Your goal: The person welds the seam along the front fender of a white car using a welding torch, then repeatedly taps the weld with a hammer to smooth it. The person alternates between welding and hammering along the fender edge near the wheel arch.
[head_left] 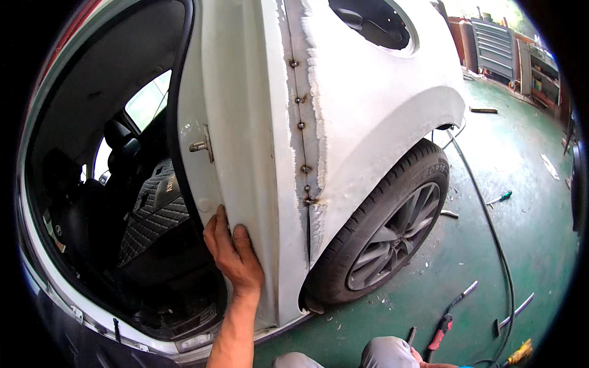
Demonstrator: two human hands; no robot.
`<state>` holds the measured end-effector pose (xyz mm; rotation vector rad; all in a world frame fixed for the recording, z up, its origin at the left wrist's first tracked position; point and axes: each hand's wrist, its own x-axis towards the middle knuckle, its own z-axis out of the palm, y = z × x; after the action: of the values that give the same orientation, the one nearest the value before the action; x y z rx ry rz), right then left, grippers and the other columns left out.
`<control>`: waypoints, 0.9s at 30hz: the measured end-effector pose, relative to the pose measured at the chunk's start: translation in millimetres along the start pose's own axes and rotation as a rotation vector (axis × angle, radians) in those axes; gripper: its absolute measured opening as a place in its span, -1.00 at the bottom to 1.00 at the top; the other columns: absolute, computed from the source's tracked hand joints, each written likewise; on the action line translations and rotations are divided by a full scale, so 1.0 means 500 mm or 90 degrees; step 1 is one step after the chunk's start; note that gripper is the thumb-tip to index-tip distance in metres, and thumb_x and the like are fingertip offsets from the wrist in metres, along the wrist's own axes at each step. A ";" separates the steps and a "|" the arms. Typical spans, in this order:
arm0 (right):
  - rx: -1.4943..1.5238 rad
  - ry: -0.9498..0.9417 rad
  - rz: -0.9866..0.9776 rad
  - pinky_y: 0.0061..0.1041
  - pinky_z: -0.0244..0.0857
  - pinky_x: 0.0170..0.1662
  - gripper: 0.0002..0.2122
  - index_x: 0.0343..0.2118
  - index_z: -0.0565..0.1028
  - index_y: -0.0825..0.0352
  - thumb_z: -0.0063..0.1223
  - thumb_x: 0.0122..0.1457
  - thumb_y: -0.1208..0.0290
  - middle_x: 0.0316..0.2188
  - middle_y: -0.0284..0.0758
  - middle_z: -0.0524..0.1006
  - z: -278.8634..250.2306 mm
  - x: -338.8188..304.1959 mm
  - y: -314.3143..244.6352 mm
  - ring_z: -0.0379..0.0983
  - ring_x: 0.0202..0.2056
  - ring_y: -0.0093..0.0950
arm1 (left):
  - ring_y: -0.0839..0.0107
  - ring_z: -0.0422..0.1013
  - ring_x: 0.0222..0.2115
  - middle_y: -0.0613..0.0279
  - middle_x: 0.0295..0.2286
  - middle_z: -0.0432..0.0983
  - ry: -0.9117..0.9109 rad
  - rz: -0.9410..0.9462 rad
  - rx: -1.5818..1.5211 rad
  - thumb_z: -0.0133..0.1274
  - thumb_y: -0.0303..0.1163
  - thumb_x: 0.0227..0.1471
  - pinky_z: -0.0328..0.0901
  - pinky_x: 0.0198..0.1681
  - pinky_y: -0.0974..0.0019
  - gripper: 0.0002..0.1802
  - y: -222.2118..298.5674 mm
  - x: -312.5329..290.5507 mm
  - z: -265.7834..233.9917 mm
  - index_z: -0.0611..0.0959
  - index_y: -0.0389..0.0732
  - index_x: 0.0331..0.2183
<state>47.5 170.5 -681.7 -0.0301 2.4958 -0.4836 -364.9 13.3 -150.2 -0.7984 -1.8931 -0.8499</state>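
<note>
At the lower edge, only a sliver of the right hand (417, 355) shows beside the right knee (385, 353); its finger state cannot be determined. The left hand (236, 254) rests on the white door pillar (242, 122), thumb and fingers parted, slightly bent, grasping nothing loose. Right of this pillar, a weld-dotted seam (301, 144) descends toward the wheel (392, 248). A grey tool cabinet (494, 49) stands farthest.

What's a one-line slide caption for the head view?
Left hand on the rear door pillar of a white car, tack-welded seam alongside, welding torch on the green floor.
</note>
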 end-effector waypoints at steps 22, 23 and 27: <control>0.526 0.732 0.195 -0.32 0.35 -0.32 -0.70 -0.27 0.54 0.42 0.21 0.17 0.22 -0.50 -0.19 0.52 -0.515 -0.204 -0.041 0.48 -0.42 -0.33 | -0.11 0.33 -0.02 -0.19 -0.03 0.38 0.036 0.006 0.002 -0.03 -0.18 0.30 0.26 0.04 -0.06 -0.45 -0.006 0.005 -0.004 0.50 -0.42 0.13; 0.632 0.691 0.137 -0.41 0.30 -0.38 -0.70 -0.30 0.49 0.44 0.17 0.21 0.23 -0.54 -0.26 0.47 -0.593 -0.245 -0.066 0.40 -0.47 -0.47 | -0.11 0.33 -0.03 -0.18 -0.03 0.38 0.037 0.004 -0.004 -0.02 -0.19 0.30 0.27 0.03 -0.06 -0.45 -0.004 0.003 -0.003 0.50 -0.42 0.13; 0.640 0.909 -0.080 -0.59 0.24 -0.46 -0.69 0.08 0.41 0.44 -0.11 0.36 0.41 -0.57 -0.40 0.42 -0.858 -0.270 -0.205 0.34 -0.55 -0.62 | -0.10 0.33 -0.05 -0.17 -0.03 0.39 0.031 0.009 0.011 -0.01 -0.21 0.29 0.29 0.00 -0.05 -0.46 -0.012 -0.002 -0.006 0.50 -0.41 0.13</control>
<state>-89.4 235.7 -246.0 0.8035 3.0602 -2.3999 -367.8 7.4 -151.4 -0.7736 -1.8479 -0.8365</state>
